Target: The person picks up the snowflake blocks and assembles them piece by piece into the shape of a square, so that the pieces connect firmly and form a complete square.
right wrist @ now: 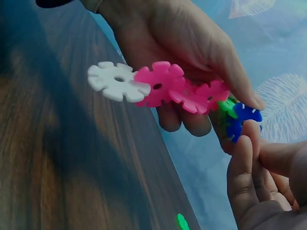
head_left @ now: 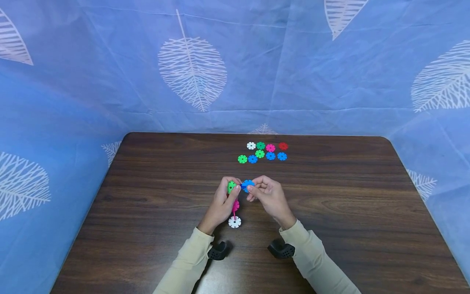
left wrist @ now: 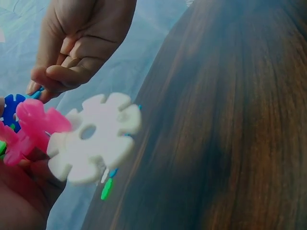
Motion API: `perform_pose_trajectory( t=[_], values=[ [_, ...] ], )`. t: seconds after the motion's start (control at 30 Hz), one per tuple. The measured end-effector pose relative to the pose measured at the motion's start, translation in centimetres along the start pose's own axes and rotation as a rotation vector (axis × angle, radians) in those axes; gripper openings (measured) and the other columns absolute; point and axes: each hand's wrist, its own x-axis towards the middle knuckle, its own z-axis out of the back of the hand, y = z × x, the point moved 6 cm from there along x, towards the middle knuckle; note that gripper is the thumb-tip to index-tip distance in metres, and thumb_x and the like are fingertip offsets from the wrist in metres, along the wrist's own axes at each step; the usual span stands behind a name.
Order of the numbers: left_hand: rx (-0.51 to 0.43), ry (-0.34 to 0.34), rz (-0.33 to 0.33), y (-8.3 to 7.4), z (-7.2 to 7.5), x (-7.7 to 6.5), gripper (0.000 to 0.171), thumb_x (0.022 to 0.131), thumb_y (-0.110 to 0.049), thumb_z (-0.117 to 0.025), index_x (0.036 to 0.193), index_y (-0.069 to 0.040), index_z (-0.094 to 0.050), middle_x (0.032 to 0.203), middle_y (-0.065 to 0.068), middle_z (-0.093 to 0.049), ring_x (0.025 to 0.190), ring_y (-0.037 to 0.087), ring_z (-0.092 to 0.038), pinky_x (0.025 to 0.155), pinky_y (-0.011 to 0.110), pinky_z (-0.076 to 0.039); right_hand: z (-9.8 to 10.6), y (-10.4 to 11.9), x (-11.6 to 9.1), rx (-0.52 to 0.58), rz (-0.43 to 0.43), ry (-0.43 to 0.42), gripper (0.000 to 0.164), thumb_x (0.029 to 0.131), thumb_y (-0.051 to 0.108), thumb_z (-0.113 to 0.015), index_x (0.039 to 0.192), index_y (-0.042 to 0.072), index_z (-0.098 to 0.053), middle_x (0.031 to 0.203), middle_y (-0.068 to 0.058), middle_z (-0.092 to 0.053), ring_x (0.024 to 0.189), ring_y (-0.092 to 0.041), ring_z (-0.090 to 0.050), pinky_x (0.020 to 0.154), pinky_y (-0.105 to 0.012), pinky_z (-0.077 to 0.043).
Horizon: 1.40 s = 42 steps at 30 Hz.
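Observation:
A chain of slotted plastic flower discs hangs from the left hand [head_left: 219,204], which pinches it near its green disc [head_left: 231,185] and dark blue disc [right wrist: 243,113]. Below the hand trail several pink discs [right wrist: 160,76], ending in a white disc [left wrist: 117,153] that dangles free. Between thumb and fingers, the right hand [head_left: 272,199] pinches a lighter blue disc [head_left: 248,183] against the dark blue one at the chain's upper end. Fingertips partly cover where the two blue discs meet, so how far they interlock cannot be seen.
Loose discs lie in two uneven rows toward the table's far edge, among them a white disc [head_left: 251,145], a red disc [head_left: 283,145] and a blue disc [head_left: 282,156]. The dark wooden table [head_left: 147,228] meets a blue leaf-patterned cloth [head_left: 249,73]. Black devices [head_left: 281,249] sit at both wrists.

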Motion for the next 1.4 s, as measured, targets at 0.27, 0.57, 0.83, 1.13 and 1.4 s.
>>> perform_pose_trajectory(
  t=[0.27, 0.57, 0.83, 1.13, 1.4],
  values=[
    [0.034, 0.010, 0.037, 0.3, 0.0, 0.1, 0.016, 0.099, -0.005, -0.046, 0.110, 0.006, -0.045, 0.096, 0.020, -0.055, 0.060, 0.008, -0.047, 0.057, 0.016, -0.043, 0.4, -0.2, 0.3, -0.097, -0.011, 0.028, 0.022, 0.091, 0.005, -0.062, 0.102, -0.012, -0.055, 0.087, -0.035, -0.060, 0.063, -0.009, -0.066, 0.063, -0.025, -0.058],
    [0.034, -0.005, 0.040, 0.8, -0.1, 0.2, 0.022, 0.098, -0.007, -0.050, 0.113, 0.007, -0.045, 0.090, 0.014, -0.053, 0.066, 0.005, -0.046, 0.063, 0.016, -0.041, 0.9, -0.2, 0.2, -0.184, -0.012, 0.050, 0.028, 0.091, 0.012, -0.063, 0.108, -0.009, -0.057, 0.094, -0.030, -0.061, 0.070, -0.009, -0.067, 0.068, -0.026, -0.058],
    [-0.001, -0.034, 0.078, 1.5, 0.5, -0.1, 0.021, 0.098, -0.008, -0.050, 0.113, 0.005, -0.045, 0.082, 0.020, -0.052, 0.055, 0.008, -0.048, 0.054, 0.017, -0.044, 3.9, -1.7, 0.8, -0.220, -0.067, 0.037, 0.034, 0.091, 0.018, -0.063, 0.111, -0.009, -0.058, 0.102, -0.034, -0.060, 0.074, -0.009, -0.067, 0.071, -0.026, -0.058],
    [-0.031, -0.021, 0.140, 2.0, 0.7, -0.5, 0.024, 0.099, -0.011, -0.048, 0.116, 0.005, -0.043, 0.081, 0.031, -0.050, 0.054, 0.010, -0.049, 0.052, 0.017, -0.044, 9.1, -2.3, 3.1, -0.583, -0.066, -0.187, 0.026, 0.090, 0.024, -0.066, 0.102, 0.001, -0.065, 0.089, -0.018, -0.070, 0.071, -0.019, -0.069, 0.063, -0.026, -0.054],
    [-0.042, -0.044, 0.132, 2.0, 0.9, -0.5, 0.021, 0.099, -0.010, -0.048, 0.114, 0.004, -0.044, 0.077, 0.021, -0.050, 0.054, 0.011, -0.050, 0.051, 0.018, -0.045, 11.9, -1.4, 5.8, -0.809, 0.005, -0.314, 0.028, 0.088, 0.018, -0.067, 0.104, -0.005, -0.065, 0.088, -0.020, -0.068, 0.078, -0.031, -0.067, 0.081, -0.044, -0.050]
  ],
)
